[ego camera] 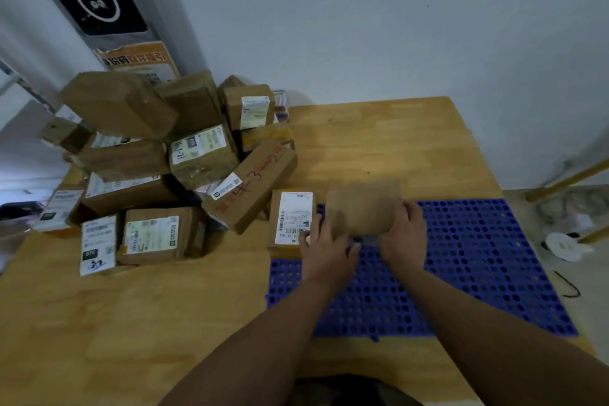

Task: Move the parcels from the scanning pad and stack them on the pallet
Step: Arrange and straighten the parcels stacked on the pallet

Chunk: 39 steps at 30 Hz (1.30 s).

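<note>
Left hand [324, 250] and right hand [403, 234] each grip one end of a brown parcel [362, 208], held just above the blue pallet [478, 273] beside a labelled parcel [291, 219] at its far-left corner. Risk: the held parcel is blurred, suggesting haste. A skewed set-down could nudge the neighbour off the edge.

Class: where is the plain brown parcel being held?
Head view, centre: the plain brown parcel is gripped by the left hand and right hand over the far-left corner of the blue pallet, beside a white-labelled parcel.
</note>
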Each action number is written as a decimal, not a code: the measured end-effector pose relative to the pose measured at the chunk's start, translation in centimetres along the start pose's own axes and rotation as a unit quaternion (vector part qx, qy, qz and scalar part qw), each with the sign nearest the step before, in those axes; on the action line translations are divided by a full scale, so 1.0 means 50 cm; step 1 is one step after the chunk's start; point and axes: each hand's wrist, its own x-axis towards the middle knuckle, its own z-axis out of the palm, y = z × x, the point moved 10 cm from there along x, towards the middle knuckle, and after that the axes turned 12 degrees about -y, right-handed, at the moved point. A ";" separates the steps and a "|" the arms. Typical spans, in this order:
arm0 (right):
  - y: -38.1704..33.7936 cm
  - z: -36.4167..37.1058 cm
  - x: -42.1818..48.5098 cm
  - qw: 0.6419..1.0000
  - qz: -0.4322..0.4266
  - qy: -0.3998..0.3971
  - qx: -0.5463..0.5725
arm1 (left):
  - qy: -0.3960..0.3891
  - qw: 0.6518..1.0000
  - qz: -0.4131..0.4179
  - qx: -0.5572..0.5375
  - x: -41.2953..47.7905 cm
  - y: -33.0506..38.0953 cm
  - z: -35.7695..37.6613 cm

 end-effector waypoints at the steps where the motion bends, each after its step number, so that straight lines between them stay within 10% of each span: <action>1: -0.003 0.022 0.008 1.000 0.000 -0.019 -0.019 | -0.026 0.999 0.011 0.022 0.003 0.007 0.010; 12: 0.026 0.055 0.042 0.997 -0.016 -0.066 -0.048 | -0.080 0.961 -0.261 0.046 -0.029 -0.170 0.007; 17: -0.081 0.112 0.034 0.960 -0.159 -0.155 -0.169 | -0.076 0.964 -0.247 0.058 -0.020 -0.183 0.008; 39: -0.063 0.140 -0.011 0.960 -0.128 -0.143 -0.203 | -0.040 0.975 -0.214 -0.037 0.000 -0.189 0.013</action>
